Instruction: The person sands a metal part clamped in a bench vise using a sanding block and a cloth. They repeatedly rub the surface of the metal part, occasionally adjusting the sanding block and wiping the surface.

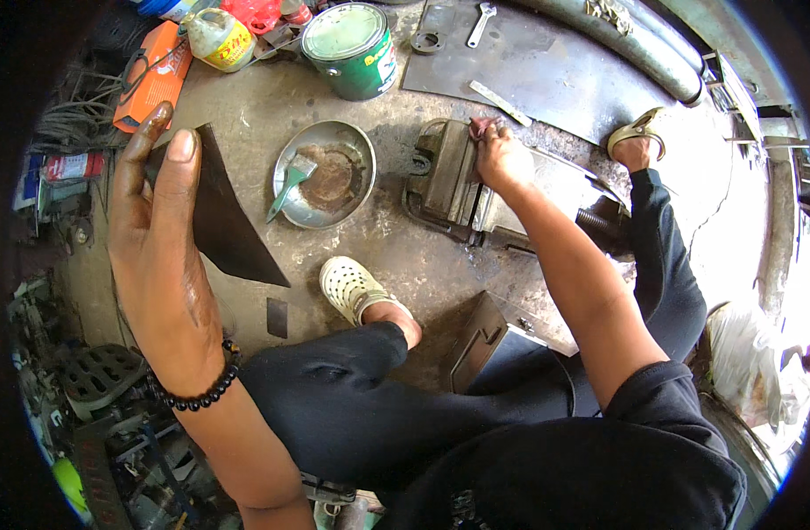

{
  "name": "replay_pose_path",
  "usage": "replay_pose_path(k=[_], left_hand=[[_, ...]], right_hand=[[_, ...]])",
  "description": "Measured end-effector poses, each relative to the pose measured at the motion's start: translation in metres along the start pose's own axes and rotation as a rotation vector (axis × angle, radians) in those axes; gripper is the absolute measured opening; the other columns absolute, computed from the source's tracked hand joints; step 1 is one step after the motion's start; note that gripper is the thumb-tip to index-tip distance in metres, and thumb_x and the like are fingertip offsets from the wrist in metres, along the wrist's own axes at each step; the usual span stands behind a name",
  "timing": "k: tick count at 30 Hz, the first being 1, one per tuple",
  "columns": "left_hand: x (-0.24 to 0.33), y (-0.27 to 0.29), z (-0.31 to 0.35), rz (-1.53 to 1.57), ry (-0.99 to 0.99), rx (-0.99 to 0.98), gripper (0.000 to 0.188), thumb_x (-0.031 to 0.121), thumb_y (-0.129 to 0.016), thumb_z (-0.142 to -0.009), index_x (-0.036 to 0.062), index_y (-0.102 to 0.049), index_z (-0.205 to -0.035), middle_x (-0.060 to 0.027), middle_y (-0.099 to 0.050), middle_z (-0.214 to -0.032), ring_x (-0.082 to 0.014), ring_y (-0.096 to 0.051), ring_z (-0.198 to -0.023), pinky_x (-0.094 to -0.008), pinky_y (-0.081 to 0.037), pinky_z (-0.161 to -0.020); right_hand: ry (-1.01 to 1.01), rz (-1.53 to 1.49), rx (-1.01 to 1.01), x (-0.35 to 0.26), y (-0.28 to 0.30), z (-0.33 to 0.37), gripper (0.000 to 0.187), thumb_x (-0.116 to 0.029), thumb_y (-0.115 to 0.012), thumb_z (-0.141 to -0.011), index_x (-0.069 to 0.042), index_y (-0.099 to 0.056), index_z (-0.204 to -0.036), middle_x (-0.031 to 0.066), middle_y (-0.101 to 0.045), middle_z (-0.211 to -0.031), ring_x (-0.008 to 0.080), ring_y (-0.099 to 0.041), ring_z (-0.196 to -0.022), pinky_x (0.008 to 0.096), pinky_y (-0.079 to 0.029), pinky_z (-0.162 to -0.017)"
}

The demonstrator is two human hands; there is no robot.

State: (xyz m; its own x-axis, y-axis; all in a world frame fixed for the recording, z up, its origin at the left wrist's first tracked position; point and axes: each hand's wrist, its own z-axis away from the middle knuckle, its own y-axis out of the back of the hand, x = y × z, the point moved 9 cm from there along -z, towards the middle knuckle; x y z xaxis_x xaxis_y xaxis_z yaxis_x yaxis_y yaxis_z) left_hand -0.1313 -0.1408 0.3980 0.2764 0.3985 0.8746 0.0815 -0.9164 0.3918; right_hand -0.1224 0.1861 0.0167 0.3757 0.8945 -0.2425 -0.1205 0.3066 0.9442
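Note:
My left hand (162, 230) is raised at the left, with a bead bracelet on its wrist. It grips a dark, thin metal sheet (233, 216), thumb on the near side and fingers behind, and the sheet slants down to the right. My right hand (504, 161) presses a reddish rag (483, 129) onto the top of a bench vise (445, 177), near its jaws. The vise lies on the floor, its long body running right under my forearm. Left of the vise, a round metal pan (358, 190) holds a green-handled paintbrush (292, 184).
A green paint can (354, 53), a plastic jug (219, 40) and an orange box (155, 79) stand at the back. On a big metal plate (564, 66) lie a wrench (482, 24) and a ring. Near my shoe (352, 287) are a small dark plate (277, 318) and a metal case (476, 344).

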Motion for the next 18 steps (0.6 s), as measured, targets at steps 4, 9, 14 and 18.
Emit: replay_pose_path(k=[4, 9, 14, 18], left_hand=[[0.000, -0.006, -0.003, -0.137, -0.040, -0.064, 0.042, 0.017, -0.054, -0.105, -0.0071, -0.054, -0.139, -0.0146, -0.056, -0.141, -0.0200, -0.050, -0.133, -0.0322, -0.033, -0.115], [-0.003, 0.004, -0.007, -0.129, -0.149, -0.109, 0.037, 0.009, -0.049, -0.105, -0.0038, -0.055, -0.139, -0.0175, -0.054, -0.145, -0.0236, -0.049, -0.136, -0.0356, -0.034, -0.117], [0.000, 0.011, 0.006, -0.268, -0.309, -0.219, 0.037, 0.004, -0.046, -0.104, 0.0050, -0.058, -0.140, -0.0192, -0.052, -0.148, -0.0289, -0.047, -0.139, -0.0404, -0.035, -0.119], [-0.011, 0.022, 0.005, -0.190, -0.138, -0.123, 0.037, 0.005, -0.044, -0.105, 0.0041, -0.057, -0.140, -0.0195, -0.051, -0.148, -0.0288, -0.048, -0.139, -0.0402, -0.034, -0.119]], right_hand=[[0.295, 0.168, -0.196, -0.053, -0.044, 0.089, 0.050, -0.015, -0.055, -0.090, 0.002, -0.052, -0.136, 0.0253, -0.058, -0.133, 0.0362, -0.065, -0.113, 0.0561, -0.051, -0.095], [0.327, 0.181, -0.280, -0.069, -0.045, 0.105, 0.091, -0.037, -0.087, -0.072, 0.006, -0.046, -0.141, 0.0171, -0.060, -0.123, 0.0305, -0.067, -0.107, 0.0474, -0.054, -0.088], [0.223, 0.441, -0.072, -0.047, -0.036, -0.031, 0.047, -0.015, -0.046, -0.099, 0.010, -0.044, -0.140, 0.0203, -0.054, -0.136, 0.0291, -0.064, -0.114, 0.0410, -0.055, -0.092], [0.086, 0.193, -0.232, -0.041, -0.038, -0.014, 0.049, -0.017, -0.043, -0.101, 0.003, -0.041, -0.146, 0.0214, -0.048, -0.146, 0.0325, -0.063, -0.118, 0.0436, -0.054, -0.098]])
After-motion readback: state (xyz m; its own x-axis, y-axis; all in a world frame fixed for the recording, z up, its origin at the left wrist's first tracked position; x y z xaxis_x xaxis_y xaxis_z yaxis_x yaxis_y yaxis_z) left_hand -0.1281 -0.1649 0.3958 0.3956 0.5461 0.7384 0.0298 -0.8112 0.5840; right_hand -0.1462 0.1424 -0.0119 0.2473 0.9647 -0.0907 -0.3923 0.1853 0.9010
